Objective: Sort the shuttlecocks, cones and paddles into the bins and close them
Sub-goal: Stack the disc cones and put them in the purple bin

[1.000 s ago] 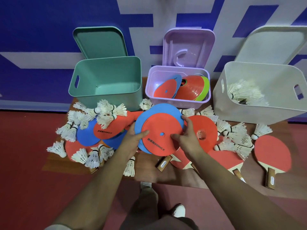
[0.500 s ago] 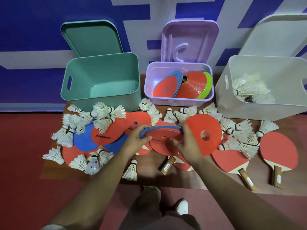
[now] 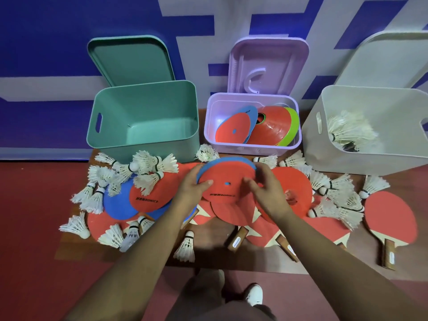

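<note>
My left hand [image 3: 193, 185] and my right hand [image 3: 266, 188] hold a stack of flat cones [image 3: 228, 179], a red disc on a blue one, just above the pile in front of the purple bin [image 3: 252, 148]. That bin holds several red, blue and green cones [image 3: 268, 126]. An empty green bin [image 3: 143, 121] stands at the left. At the right, a white bin [image 3: 370, 135] contains shuttlecocks [image 3: 347, 130]. Loose shuttlecocks [image 3: 148, 167], flat cones [image 3: 146, 195] and red paddles [image 3: 391, 218] lie scattered on the low wooden board [image 3: 208, 256].
Each bin's lid leans open against the blue and white wall behind it: green lid [image 3: 132, 59], purple lid [image 3: 268, 66], white lid [image 3: 389, 59]. Red floor surrounds the board. My shoes [image 3: 254, 295] are below the board's front edge.
The cone stack was tipped edge-on half a second ago; it is now tilted back to face me and sits slightly higher, nearer the purple bin. Both hands stay on it.
</note>
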{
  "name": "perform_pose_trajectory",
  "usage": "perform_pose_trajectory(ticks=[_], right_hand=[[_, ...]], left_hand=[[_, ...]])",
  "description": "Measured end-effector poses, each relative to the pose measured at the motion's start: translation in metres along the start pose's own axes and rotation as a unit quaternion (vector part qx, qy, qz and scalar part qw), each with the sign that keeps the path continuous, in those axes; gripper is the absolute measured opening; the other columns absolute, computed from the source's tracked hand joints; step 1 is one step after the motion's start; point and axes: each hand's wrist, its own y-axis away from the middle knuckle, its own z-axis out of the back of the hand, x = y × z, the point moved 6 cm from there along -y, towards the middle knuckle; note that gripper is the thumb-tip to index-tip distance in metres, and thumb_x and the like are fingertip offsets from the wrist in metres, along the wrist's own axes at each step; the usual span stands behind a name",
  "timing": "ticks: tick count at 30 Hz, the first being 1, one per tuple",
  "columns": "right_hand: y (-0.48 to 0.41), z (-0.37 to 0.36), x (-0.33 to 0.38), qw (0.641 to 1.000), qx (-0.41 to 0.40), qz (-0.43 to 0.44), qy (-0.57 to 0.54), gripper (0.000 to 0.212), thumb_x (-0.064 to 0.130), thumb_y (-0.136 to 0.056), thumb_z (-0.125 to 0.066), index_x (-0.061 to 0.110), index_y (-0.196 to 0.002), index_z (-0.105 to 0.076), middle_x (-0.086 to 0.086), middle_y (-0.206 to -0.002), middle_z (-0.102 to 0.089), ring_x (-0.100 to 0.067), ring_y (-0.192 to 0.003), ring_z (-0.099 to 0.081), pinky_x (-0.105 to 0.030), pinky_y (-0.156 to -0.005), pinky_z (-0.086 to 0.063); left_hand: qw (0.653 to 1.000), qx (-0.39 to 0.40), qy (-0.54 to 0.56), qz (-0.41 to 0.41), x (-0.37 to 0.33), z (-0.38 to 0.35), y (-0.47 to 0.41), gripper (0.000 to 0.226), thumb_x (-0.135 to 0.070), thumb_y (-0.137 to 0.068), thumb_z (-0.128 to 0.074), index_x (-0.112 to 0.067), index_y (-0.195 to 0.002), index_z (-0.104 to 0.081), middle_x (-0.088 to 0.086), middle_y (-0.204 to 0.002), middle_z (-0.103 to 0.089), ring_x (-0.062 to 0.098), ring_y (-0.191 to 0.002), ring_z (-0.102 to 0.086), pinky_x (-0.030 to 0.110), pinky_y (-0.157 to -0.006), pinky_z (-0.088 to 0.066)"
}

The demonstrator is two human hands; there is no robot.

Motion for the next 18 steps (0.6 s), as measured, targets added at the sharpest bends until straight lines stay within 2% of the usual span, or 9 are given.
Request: perform_pose_trajectory(ticks=[3, 5, 7, 9, 11, 13, 15, 18], right_hand=[[-0.013, 0.007, 0.018, 0.995, 0.006, -0.034, -0.098, 0.040, 0.002, -0.094, -0.056, 0.016, -0.131, -0.052, 0.003, -0.116, -0.065, -0.005, -0.100, -0.062, -0.021, -0.083, -0.050], [-0.026, 0.011, 0.028, 0.992, -0.004, -0.047, -0.116, 0.048, -0.004, -0.091, -0.054, 0.014, -0.135, -0.050, 0.001, -0.117, -0.064, -0.007, -0.095, -0.063, -0.022, -0.078, -0.051], [-0.043, 0.020, 0.035, 0.988, -0.051, -0.065, -0.134, 0.050, 0.000, -0.086, -0.059, 0.014, -0.134, -0.051, -0.003, -0.118, -0.065, -0.014, -0.097, -0.065, -0.030, -0.083, -0.055], [-0.059, 0.031, 0.042, 0.983, -0.098, -0.073, -0.136, 0.051, 0.009, -0.080, -0.063, 0.015, -0.130, -0.054, -0.004, -0.117, -0.067, -0.017, -0.099, -0.066, -0.035, -0.089, -0.055], [-0.072, 0.038, 0.046, 0.980, -0.125, -0.076, -0.135, 0.043, 0.003, -0.085, -0.063, 0.011, -0.127, -0.053, -0.003, -0.110, -0.068, -0.012, -0.089, -0.066, -0.027, -0.080, -0.056], [-0.085, 0.042, 0.047, 0.976, -0.149, -0.088, -0.132, 0.037, -0.001, -0.089, -0.061, 0.007, -0.124, -0.052, -0.006, -0.105, -0.067, -0.013, -0.084, -0.065, -0.026, -0.074, -0.056], [-0.103, 0.042, 0.040, 0.972, -0.171, -0.113, -0.112, 0.035, 0.002, -0.086, -0.064, 0.007, -0.119, -0.054, -0.011, -0.106, -0.068, -0.018, -0.086, -0.066, -0.033, -0.079, -0.057], [-0.137, 0.035, 0.022, 0.977, -0.162, -0.132, -0.034, 0.042, 0.016, -0.065, -0.062, 0.011, -0.107, -0.062, -0.011, -0.095, -0.071, -0.029, -0.085, -0.069, -0.050, -0.083, -0.056]], left_hand=[[0.989, -0.002, 0.147, 0.014, -0.023, -0.005, -0.015, 0.038, 0.012, -0.089, -0.055, -0.015, -0.115, -0.054, 0.014, -0.113, -0.064, 0.024, -0.100, -0.062, 0.041, -0.094, -0.050], [0.984, -0.014, 0.178, 0.023, -0.036, -0.011, -0.029, 0.034, 0.010, -0.090, -0.053, -0.013, -0.115, -0.050, 0.017, -0.114, -0.061, 0.026, -0.100, -0.060, 0.044, -0.094, -0.049], [0.984, -0.036, 0.167, 0.041, -0.048, -0.018, -0.045, 0.034, 0.007, -0.090, -0.056, -0.011, -0.117, -0.046, 0.019, -0.115, -0.060, 0.026, -0.097, -0.061, 0.041, -0.088, -0.053], [0.992, -0.050, 0.103, 0.042, -0.054, -0.024, -0.066, 0.044, -0.003, -0.082, -0.067, -0.011, -0.119, -0.046, 0.016, -0.115, -0.061, 0.022, -0.092, -0.063, 0.033, -0.076, -0.054], [0.997, -0.062, -0.037, 0.027, -0.061, -0.028, -0.087, 0.061, -0.026, -0.062, -0.075, -0.020, -0.118, -0.050, 0.009, -0.113, -0.059, 0.019, -0.095, -0.062, 0.032, -0.080, -0.054], [0.989, -0.060, -0.137, 0.017, -0.064, -0.029, -0.110, 0.067, -0.039, -0.047, -0.071, -0.025, -0.109, -0.052, 0.007, -0.110, -0.059, 0.023, -0.098, -0.062, 0.038, -0.086, -0.055], [0.984, -0.052, -0.167, 0.025, -0.067, -0.030, -0.126, 0.060, -0.033, -0.049, -0.069, -0.024, -0.102, -0.043, 0.007, -0.106, -0.061, 0.027, -0.095, -0.064, 0.043, -0.084, -0.056], [0.979, -0.059, -0.191, 0.030, -0.065, -0.026, -0.150, 0.059, -0.019, -0.059, -0.069, -0.021, -0.111, -0.042, 0.010, -0.107, -0.061, 0.029, -0.093, -0.065, 0.043, -0.083, -0.056]])
